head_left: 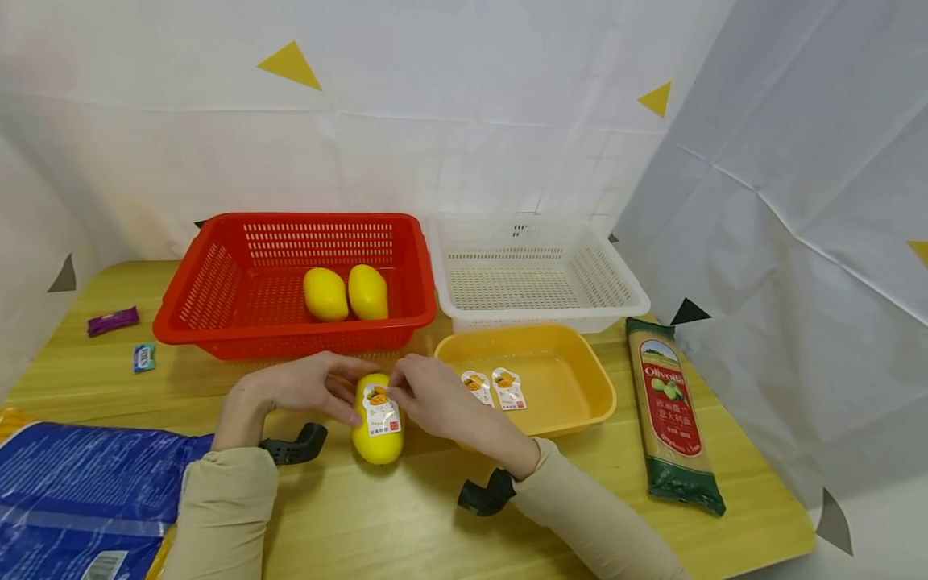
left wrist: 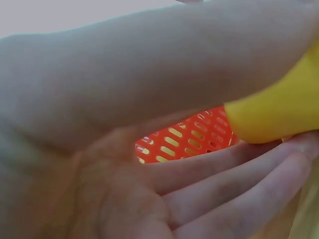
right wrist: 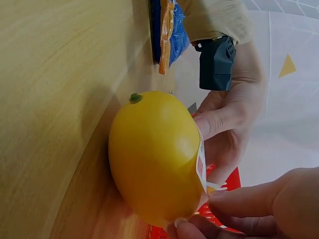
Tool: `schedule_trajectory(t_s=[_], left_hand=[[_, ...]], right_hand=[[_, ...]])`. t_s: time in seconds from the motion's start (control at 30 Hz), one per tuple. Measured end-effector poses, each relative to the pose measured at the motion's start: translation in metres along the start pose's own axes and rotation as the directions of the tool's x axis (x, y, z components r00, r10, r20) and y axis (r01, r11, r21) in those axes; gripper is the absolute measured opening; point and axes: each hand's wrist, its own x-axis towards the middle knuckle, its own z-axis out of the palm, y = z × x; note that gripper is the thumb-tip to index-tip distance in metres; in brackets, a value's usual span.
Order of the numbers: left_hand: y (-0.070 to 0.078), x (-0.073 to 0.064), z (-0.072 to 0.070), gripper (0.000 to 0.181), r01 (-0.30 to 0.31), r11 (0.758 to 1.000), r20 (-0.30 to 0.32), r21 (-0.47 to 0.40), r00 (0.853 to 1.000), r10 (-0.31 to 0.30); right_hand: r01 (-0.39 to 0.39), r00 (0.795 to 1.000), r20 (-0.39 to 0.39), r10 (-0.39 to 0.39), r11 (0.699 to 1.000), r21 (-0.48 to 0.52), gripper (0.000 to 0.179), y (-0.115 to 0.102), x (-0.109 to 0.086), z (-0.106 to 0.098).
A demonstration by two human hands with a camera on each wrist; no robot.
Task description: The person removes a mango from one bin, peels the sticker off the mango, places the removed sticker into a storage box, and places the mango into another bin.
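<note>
A yellow mango (head_left: 379, 451) lies on the table in front of the red basket, a white mango-print sticker (head_left: 382, 417) on its upper face. My left hand (head_left: 312, 387) holds the fruit from the left; in the left wrist view its fingers (left wrist: 239, 184) reach along the yellow skin. From the right, my right hand (head_left: 438, 400) pinches the sticker's edge between thumb and index finger. The right wrist view shows the mango (right wrist: 152, 154) side-on, with the sticker (right wrist: 200, 164) running along its face up to those fingertips (right wrist: 217, 201).
Behind stands the red basket (head_left: 290, 334) with two more mangoes (head_left: 326, 294), beside a white basket (head_left: 544, 314). Two similar stickers (head_left: 509, 389) lie in a yellow tray (head_left: 573, 403). Pasta (head_left: 670, 411) sits right; a blue bag (head_left: 87, 499) and two small wrapped sweets (head_left: 144, 357) left.
</note>
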Motion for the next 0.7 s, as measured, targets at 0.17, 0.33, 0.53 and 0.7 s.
schedule_trajectory(t_s=[0.17, 0.33, 0.53, 0.7], left_hand=[[0.0005, 0.0014, 0.0012, 0.083, 0.025, 1.000, -0.004, 0.003, 1.000, -0.025], [0.0006, 0.0021, 0.0018, 0.082, 0.019, 1.000, -0.001, 0.007, 1.000, -0.019], [0.0009, 0.0013, 0.0013, 0.081, 0.025, 1.000, 0.000, -0.001, 1.000, -0.025], [0.0010, 0.0010, 0.0011, 0.082, 0.035, 0.999, 0.004, -0.015, 0.999, -0.035]], right_hand=[[-0.002, 1.000, -0.003, 0.002, 1.000, 0.006, 0.008, 0.0001, -0.0008, 0.0007], [-0.010, 1.000, 0.001, 0.010, 1.000, 0.020, 0.007, -0.0012, -0.0014, -0.0009], [-0.037, 0.999, 0.020, 0.036, 0.998, 0.045, 0.010, -0.0040, -0.0020, -0.0052], [-0.068, 0.997, 0.042, 0.065, 0.994, 0.088, 0.010, -0.0051, -0.0025, -0.0081]])
